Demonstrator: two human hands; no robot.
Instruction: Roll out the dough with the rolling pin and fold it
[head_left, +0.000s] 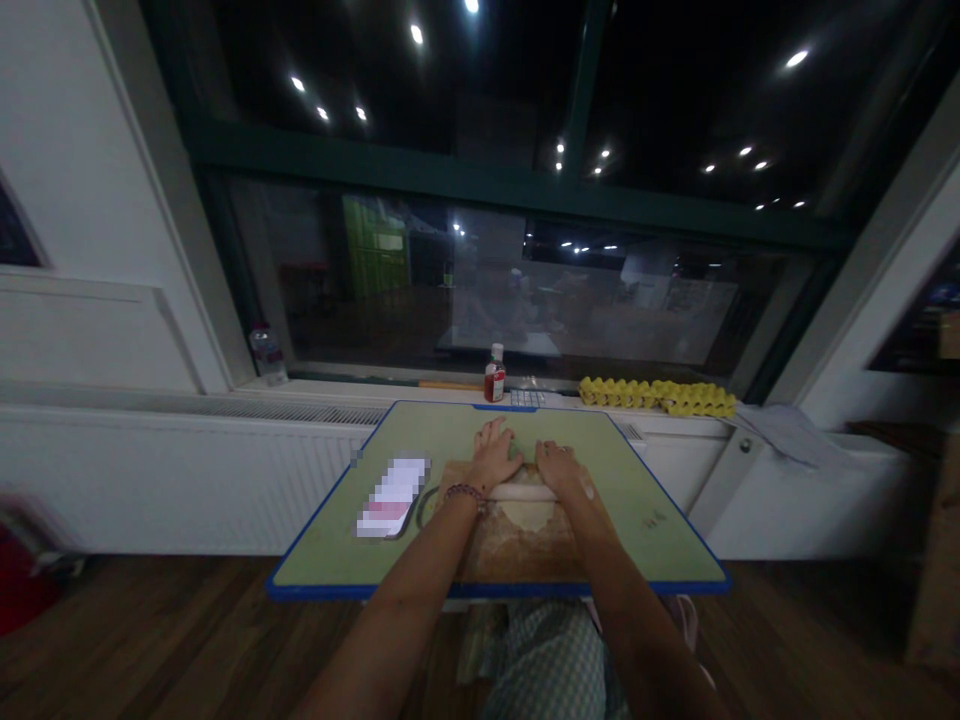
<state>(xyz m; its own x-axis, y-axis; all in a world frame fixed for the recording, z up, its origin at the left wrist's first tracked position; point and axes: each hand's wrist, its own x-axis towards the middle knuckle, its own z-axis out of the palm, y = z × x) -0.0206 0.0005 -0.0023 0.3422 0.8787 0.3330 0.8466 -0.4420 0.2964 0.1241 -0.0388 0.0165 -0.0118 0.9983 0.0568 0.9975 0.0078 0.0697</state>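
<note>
A light rolling pin (524,493) lies crosswise on a floured wooden board (517,562). Beneath and in front of it shows a flat piece of pale dough (526,516). My left hand (495,457) rests over the pin's left end, its fingers stretched forward and spread; a beaded bracelet circles that wrist. Over the right end lies my right hand (558,466), palm down, with fingers extended forward. Neither hand wraps round the pin. Both palms hide its ends. Something small and green between the hands is too unclear to name.
The board sits on a small green table (660,545) with a blue rim. A phone (394,497) with a lit, blurred screen lies at left. Along the windowsill stand a sauce bottle (494,375), a clear plastic bottle (268,355) and yellow egg trays (656,395).
</note>
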